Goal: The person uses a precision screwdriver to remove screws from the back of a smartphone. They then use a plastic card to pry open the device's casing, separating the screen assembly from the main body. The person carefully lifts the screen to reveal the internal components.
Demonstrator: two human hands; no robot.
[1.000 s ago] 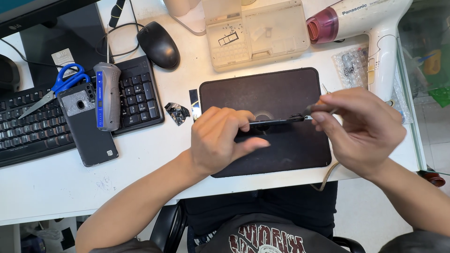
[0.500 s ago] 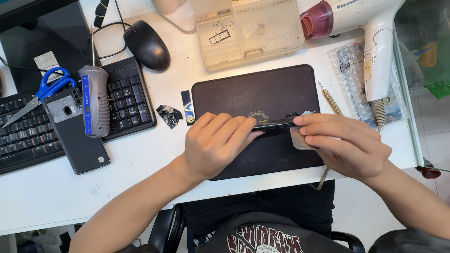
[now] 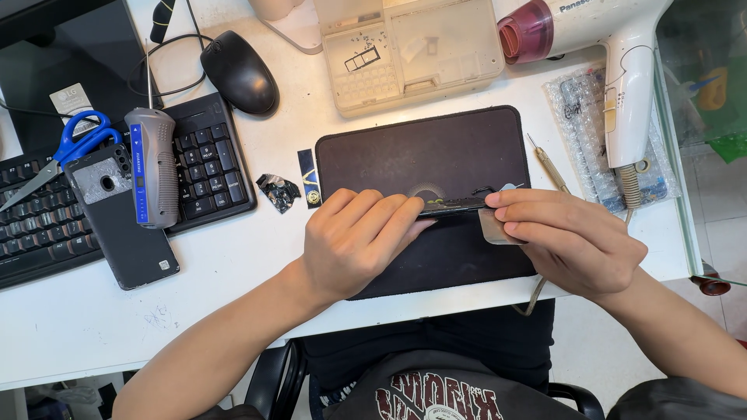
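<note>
While both hands pinch it, a thin dark phone part sits edge-up over the black mat.

Left hand grips one end, right hand the other plus a small flat pick. Screwdriver and hair dryer lie just right, keyboard well left.

One camera only, worn on the person's head, looks almost straight down onto a white desk top from close above. The desk's near edge runs across the lower part of the frame, with the person's lap and dark printed shirt below it. The far side of the desk lies at the top. Both forearms enter from the bottom corners, and a dark rectangular work mat sits near the centre.
</note>
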